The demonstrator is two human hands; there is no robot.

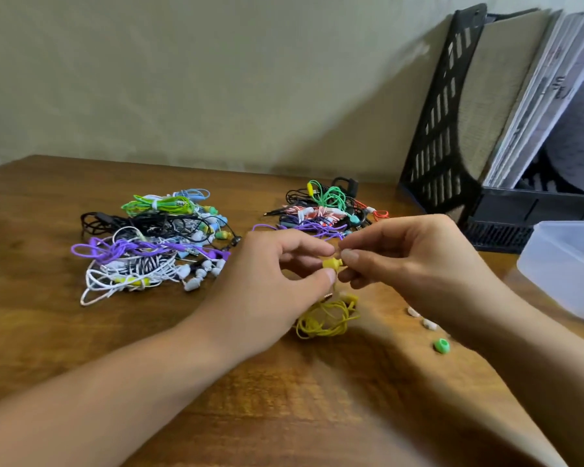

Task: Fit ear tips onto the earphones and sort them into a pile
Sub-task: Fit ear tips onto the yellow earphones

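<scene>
Above the desk point(81, 332), the left hand point(270, 281) pinches a yellow earbud point(331, 263) between thumb and fingers point(312, 246). The right hand point(415, 261) pinches its tip end. Its yellow cord point(324, 320) hangs coiled below. Earphone piles lie far left point(152, 244) and far centre point(324, 210); loose tips point(441, 345) lie near right.

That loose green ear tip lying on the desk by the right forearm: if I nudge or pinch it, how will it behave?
The green ear tip looks like a small rounded ring, so a nudge would probably send it rolling or skittering across the smooth wooden desk. It seems very light, likely soft, so a pinch may squash it. It lies close beside the right forearm, which could easily knock it.
</scene>
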